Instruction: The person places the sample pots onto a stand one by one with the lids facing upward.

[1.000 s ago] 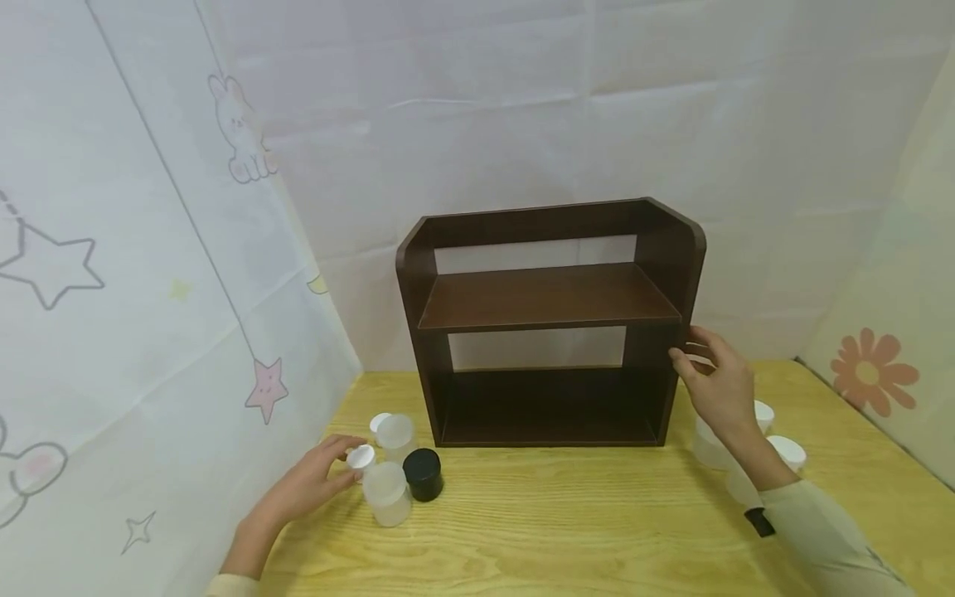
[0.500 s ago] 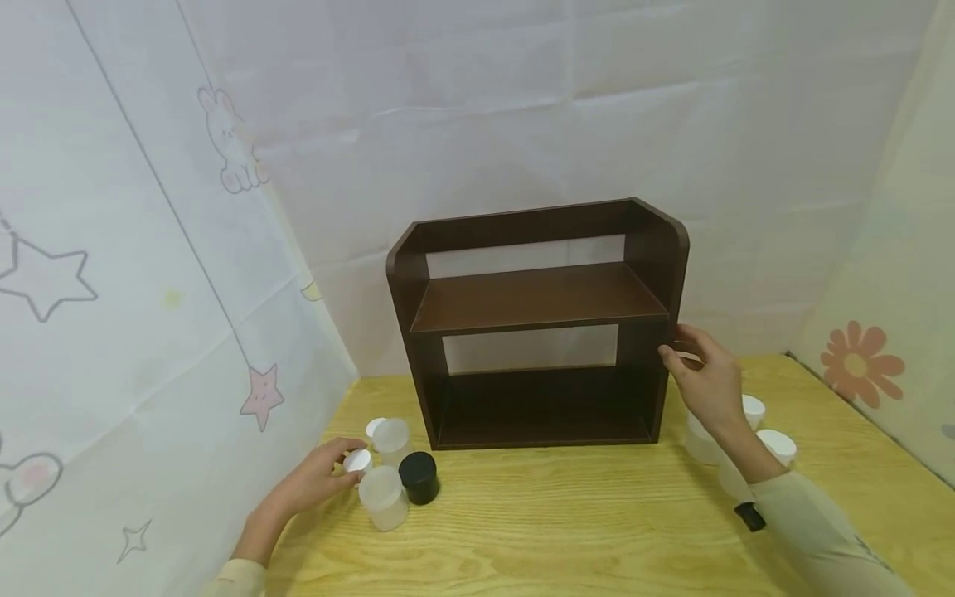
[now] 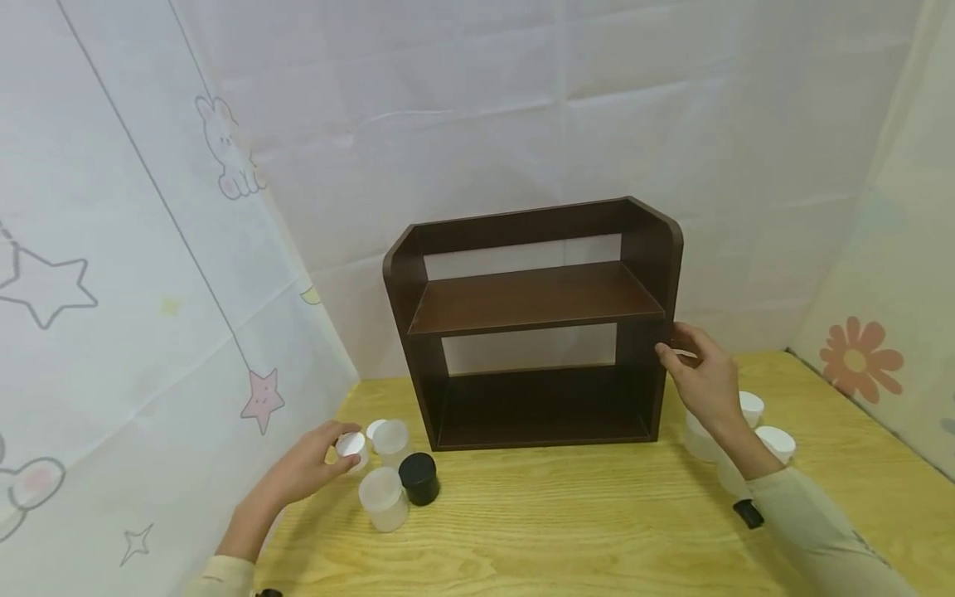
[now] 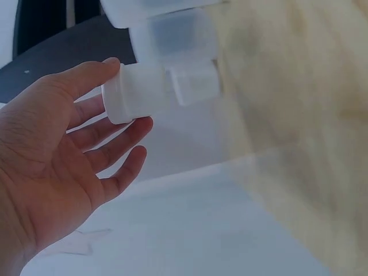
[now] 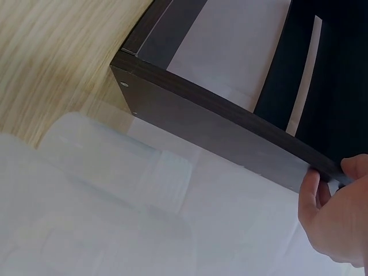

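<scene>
My left hand [image 3: 302, 471] pinches a small white-lidded jar [image 3: 351, 449] between thumb and fingers at the table's left. In the left wrist view the thumb lies along one side of the white lid [image 4: 117, 95], with fingertips at the other. Close by stand two frosted jars, a front one [image 3: 384, 499] and a back one [image 3: 391, 442], and a black-lidded jar [image 3: 419, 478]. A dark brown two-tier shelf [image 3: 537, 298] stands upright in the middle. My right hand [image 3: 705, 377] grips the front edge of its right side panel [image 5: 213, 132], fingers outside and thumb at the front.
Behind my right forearm, several white-lidded translucent containers [image 3: 776, 444] stand right of the shelf. A small black object [image 3: 748, 513] lies beside the right sleeve. Another white lid [image 3: 375, 429] shows behind the frosted jars. Printed cloth walls [image 3: 179, 332] enclose the wooden table [image 3: 537, 531].
My left hand has shifted the white-lidded jar slightly back and left, away from the front frosted jar. The view has turned a little; my right hand stays on the shelf's side.
</scene>
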The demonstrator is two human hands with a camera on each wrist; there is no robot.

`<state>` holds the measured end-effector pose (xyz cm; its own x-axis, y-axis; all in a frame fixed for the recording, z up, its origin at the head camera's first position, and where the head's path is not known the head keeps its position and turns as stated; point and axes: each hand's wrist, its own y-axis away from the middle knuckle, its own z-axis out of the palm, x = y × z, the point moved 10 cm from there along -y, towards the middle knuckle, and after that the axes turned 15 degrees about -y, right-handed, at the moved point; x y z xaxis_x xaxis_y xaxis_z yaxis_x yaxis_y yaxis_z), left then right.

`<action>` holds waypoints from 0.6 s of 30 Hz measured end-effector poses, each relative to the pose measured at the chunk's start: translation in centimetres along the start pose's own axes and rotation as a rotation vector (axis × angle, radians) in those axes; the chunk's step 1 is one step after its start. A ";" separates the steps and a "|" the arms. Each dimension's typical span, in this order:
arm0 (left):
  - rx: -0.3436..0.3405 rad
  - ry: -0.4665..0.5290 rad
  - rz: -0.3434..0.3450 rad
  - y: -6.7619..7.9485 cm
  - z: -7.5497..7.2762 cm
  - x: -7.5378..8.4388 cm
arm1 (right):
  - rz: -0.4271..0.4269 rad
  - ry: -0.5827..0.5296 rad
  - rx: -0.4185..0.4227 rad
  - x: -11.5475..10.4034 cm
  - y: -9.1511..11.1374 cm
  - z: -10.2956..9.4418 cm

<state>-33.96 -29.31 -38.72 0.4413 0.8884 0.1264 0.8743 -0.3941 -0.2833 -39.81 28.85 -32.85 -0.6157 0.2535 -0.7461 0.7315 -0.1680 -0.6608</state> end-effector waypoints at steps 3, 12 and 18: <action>0.026 -0.045 0.021 -0.7 -1.8 1.3 | -0.001 -0.009 -0.006 0.1 -0.1 0.1; 0.077 -0.109 0.131 -4.1 -7.7 7.4 | -0.016 -0.030 -0.001 0.2 -0.4 0.5; 0.087 -0.135 0.259 -6.9 -10.8 11.7 | -0.017 -0.032 -0.011 0.4 -0.3 0.7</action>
<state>-32.67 -18.70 -25.01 0.6115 0.7866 -0.0860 0.7131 -0.5949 -0.3709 -40.49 28.30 -32.97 -0.6367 0.2260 -0.7372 0.7241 -0.1532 -0.6724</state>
